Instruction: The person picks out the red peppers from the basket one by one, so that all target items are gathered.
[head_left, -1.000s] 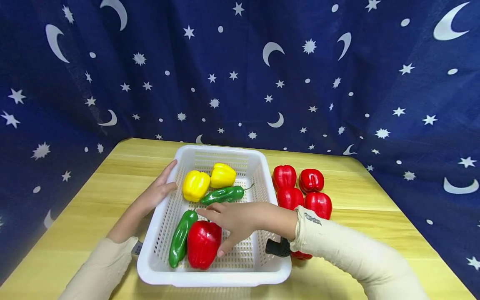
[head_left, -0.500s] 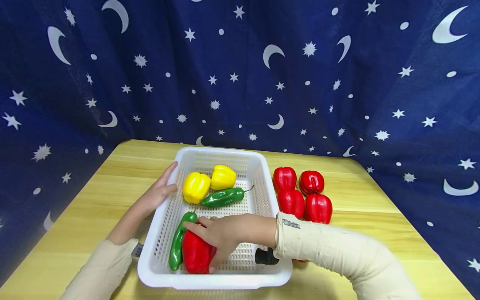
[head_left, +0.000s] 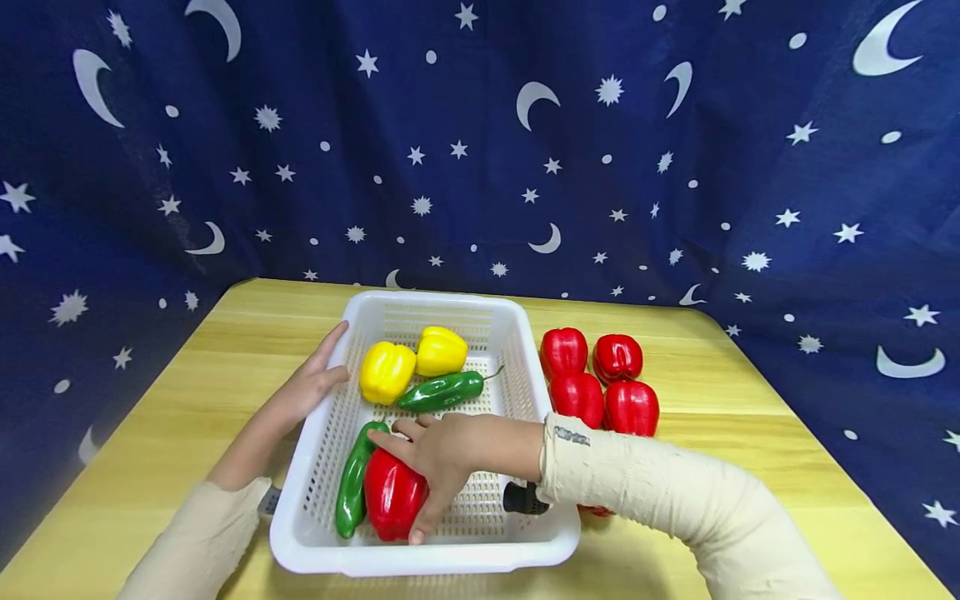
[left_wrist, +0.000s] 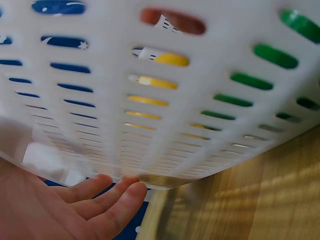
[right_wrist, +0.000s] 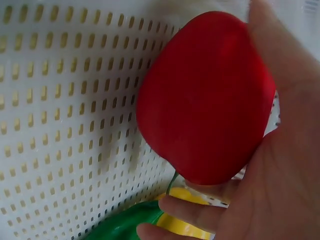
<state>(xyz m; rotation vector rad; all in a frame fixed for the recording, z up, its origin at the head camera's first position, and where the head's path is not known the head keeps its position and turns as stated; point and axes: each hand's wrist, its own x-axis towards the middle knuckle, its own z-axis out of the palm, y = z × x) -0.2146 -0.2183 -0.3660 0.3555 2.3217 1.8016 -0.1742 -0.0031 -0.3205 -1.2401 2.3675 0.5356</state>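
In the head view a white perforated basket [head_left: 427, 561] stands on the table. My left hand [head_left: 303, 387] holds its left rim, the thumb over the edge; the left wrist view shows the fingers against the outer wall. Inside, at the near left, my right hand [head_left: 446, 450] grips a red bell pepper [head_left: 392, 497], thumb on the near side and fingers across its top. A long green pepper [head_left: 352, 492] lies along its left side. Farther back in the basket are a second green pepper [head_left: 446, 390] and two yellow bell peppers [head_left: 387, 372].
Several red bell peppers [head_left: 577, 398] are grouped on the table outside the basket's right wall. Part of another shows under the right sleeve [head_left: 652, 471]. A dark blue curtain [head_left: 480, 125] with moons and stars hangs behind the wooden table [head_left: 750, 433].
My right hand has moved left and nearer, over the red bell pepper, and closed round it. That pepper has shifted slightly left against the green one. My left hand keeps its place.
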